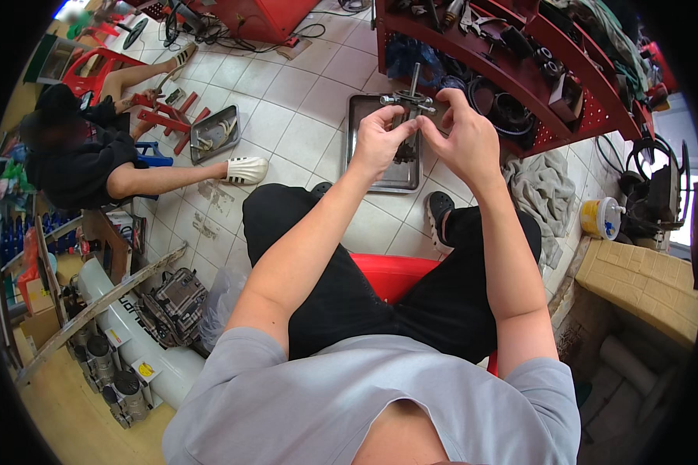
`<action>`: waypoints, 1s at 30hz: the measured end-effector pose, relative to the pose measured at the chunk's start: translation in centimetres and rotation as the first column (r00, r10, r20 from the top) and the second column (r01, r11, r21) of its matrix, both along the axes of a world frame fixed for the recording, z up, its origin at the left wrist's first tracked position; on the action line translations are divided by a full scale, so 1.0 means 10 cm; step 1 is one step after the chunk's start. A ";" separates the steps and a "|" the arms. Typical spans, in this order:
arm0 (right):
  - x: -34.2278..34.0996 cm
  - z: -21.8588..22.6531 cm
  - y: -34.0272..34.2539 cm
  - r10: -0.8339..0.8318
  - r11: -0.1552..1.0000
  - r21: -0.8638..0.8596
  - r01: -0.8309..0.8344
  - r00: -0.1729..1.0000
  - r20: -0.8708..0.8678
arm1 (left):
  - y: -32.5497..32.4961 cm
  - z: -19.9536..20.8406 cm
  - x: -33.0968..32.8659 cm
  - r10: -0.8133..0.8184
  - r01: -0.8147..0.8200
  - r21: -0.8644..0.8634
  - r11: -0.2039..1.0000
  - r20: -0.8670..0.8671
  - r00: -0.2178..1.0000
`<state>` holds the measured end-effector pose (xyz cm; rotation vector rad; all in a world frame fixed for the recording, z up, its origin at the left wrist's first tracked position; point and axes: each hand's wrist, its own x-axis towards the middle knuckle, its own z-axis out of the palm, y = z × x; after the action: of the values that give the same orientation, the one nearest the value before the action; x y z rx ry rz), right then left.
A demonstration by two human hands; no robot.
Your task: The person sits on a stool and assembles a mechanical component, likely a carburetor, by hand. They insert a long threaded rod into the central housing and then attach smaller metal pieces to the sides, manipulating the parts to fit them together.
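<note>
A metal puller-like tool (408,98), with an upright rod and a crossbar, stands over a dark metal tray (351,167) on the floor between my feet. My left hand (378,143) pinches it from the left, thumb and fingers bent together. From the other side my right hand (468,146) curls its fingers around the tool's right end, its thumb tip close to my left thumb. Below the hands, dark metal parts (405,151) show inside the tray; my fingers hide where they meet the tool.
A red shelf rack (512,74) with tools and dark rings rises ahead right. Grey cloth (547,198) lies beside it, near a yellow-white bucket (601,218). At left, another person (77,155) sits by a second tray (215,133). A white tank (143,337) lies lower left.
</note>
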<state>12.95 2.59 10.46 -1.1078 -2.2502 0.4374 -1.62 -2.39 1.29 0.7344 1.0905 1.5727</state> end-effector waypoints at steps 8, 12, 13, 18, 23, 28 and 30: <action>0.02 -0.09 0.05 0.068 0.991 0.115 -0.074 0.996 0.052 | 0.02 -0.01 -0.04 -0.002 0.002 0.025 1.000 -0.005 1.000; 0.02 -0.12 0.08 0.124 0.986 0.118 -0.120 0.992 -0.021 | 0.02 -0.03 -0.04 -0.016 0.016 0.007 1.000 -0.019 1.000; 0.03 -0.13 0.08 0.090 0.990 0.109 -0.092 0.996 0.027 | 0.02 -0.02 -0.03 -0.014 0.014 0.009 1.000 -0.023 1.000; 0.02 -0.09 0.07 -0.056 0.998 0.034 0.049 0.967 0.248 | 0.01 -0.02 -0.04 -0.025 0.023 -0.031 0.999 -0.078 0.997; 0.01 -0.15 0.08 0.052 0.973 0.224 -0.049 0.999 -0.010 | 0.02 -0.04 -0.04 -0.022 0.020 -0.017 1.000 -0.073 0.997; -0.02 -0.16 0.05 -0.040 0.990 0.141 0.023 0.992 0.119 | 0.02 -0.02 0.00 0.049 -0.048 0.009 0.999 -0.201 0.978; -0.02 -0.14 0.04 -0.077 0.997 0.026 0.075 0.991 0.108 | 0.01 0.03 0.01 0.087 -0.083 0.026 0.996 -0.323 0.943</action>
<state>12.77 2.94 9.10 -1.2285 -2.2919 0.3272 -1.48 -2.33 1.55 0.9905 1.3677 1.5662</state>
